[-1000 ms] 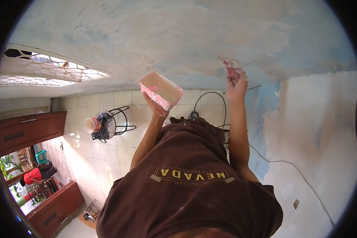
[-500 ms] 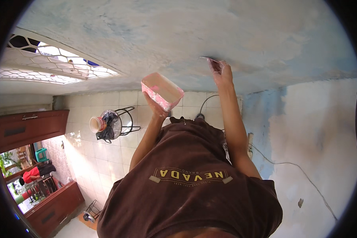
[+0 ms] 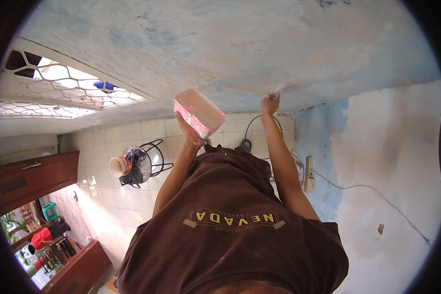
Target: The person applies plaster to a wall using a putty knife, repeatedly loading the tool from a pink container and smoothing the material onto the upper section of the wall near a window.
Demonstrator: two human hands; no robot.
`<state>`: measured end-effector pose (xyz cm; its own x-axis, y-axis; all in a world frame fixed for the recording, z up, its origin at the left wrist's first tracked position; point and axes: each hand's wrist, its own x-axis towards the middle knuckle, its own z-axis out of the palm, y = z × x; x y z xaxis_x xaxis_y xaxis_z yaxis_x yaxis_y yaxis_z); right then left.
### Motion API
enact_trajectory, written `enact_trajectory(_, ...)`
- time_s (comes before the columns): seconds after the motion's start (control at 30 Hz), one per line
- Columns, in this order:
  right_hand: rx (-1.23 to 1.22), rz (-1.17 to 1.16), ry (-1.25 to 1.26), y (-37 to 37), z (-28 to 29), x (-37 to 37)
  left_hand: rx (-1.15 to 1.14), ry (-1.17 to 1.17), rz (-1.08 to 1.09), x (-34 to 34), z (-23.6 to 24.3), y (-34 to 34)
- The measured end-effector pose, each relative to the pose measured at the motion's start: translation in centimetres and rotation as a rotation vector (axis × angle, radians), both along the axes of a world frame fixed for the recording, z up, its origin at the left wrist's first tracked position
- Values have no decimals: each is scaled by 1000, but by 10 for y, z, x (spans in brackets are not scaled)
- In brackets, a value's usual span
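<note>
My left hand (image 3: 190,131) grips a pink plastic container (image 3: 206,115) smeared with white, with a pale inside. My right hand (image 3: 270,101) is closed on a scraper (image 3: 279,90), held against the patchy white and pale blue wall (image 3: 328,49) above the floor. The scraper is small and partly hidden by the fingers. My dark brown shirt fills the lower middle.
A metal stool (image 3: 156,157) holds a tub (image 3: 117,166) and black plastic bag. Cables (image 3: 367,187) run near a wooden piece (image 3: 309,174) by the right wall. At left are a grille window (image 3: 73,83), red-brown doors (image 3: 34,171) and, outside, a person in red (image 3: 41,237).
My right hand with the scraper has swept left along the wall, then slightly back right and down toward the floor. My left hand still holds the container in nearly the same place.
</note>
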<state>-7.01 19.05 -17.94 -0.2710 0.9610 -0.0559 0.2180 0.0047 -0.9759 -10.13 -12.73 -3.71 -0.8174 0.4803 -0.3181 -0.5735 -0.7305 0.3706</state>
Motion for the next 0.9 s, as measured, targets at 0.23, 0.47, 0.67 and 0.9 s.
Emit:
enact_trajectory(0.23,367,106,-67,-163,111,-76,-45,-25,-40,-30,-17,-37)
enact_trajectory(0.47,189,147,197,-131,74,20,-10,76,-146,-44,-7,-53)
enact_trajectory(0.67,-32,-304,167,77,-6,62,-93,153,-261,-39,-3,-44)
enact_trajectory(0.9,71,-274,198,17,47,-22,-112,149,-173,-37,-28,-55)
